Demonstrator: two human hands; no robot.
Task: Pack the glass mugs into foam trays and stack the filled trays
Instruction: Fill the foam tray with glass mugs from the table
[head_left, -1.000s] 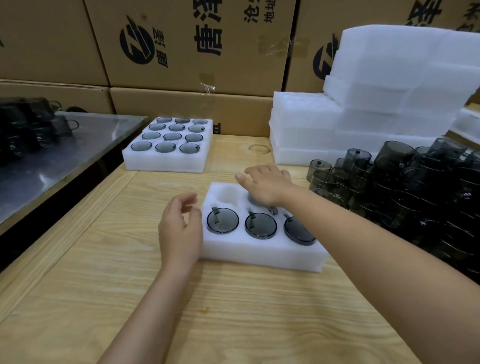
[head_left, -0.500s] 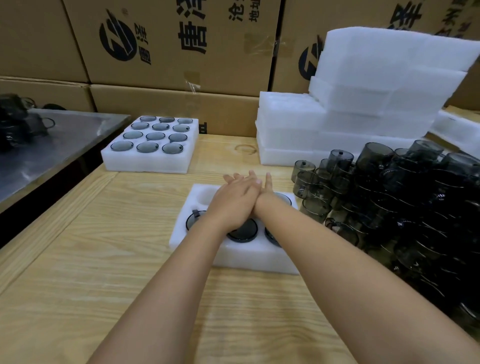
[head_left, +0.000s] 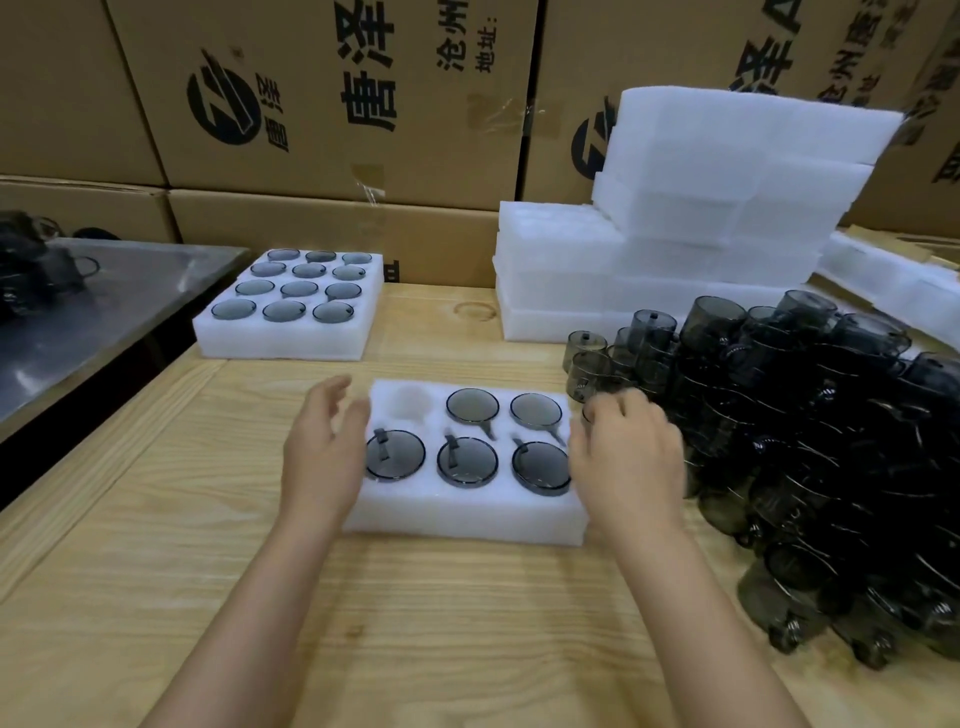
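A white foam tray lies in the middle of the wooden surface, between the two hands. It has six pockets in two rows. Five dark glass mugs sit upside down in them, and the far left pocket holds nothing. The left hand is just beside the left edge of the tray. Its fingers are loosely spread and hold nothing, and the thumb comes close to the foam near the front left mug. The right hand is at the right edge of the tray, between the tray and the pile of loose mugs. Its fingers are bent downward and blurred, and a mug rim shows just by the fingertips, so it is not possible to tell if they grip something. The pile covers the right part of the surface, with mugs standing and lying on each other. At the far left stands a full tray with twelve mugs, well apart from both hands. Behind the pile there is a foam stack of white trays, and boxes of cardboard with printed characters make the back wall. To the left lies a metal surface.
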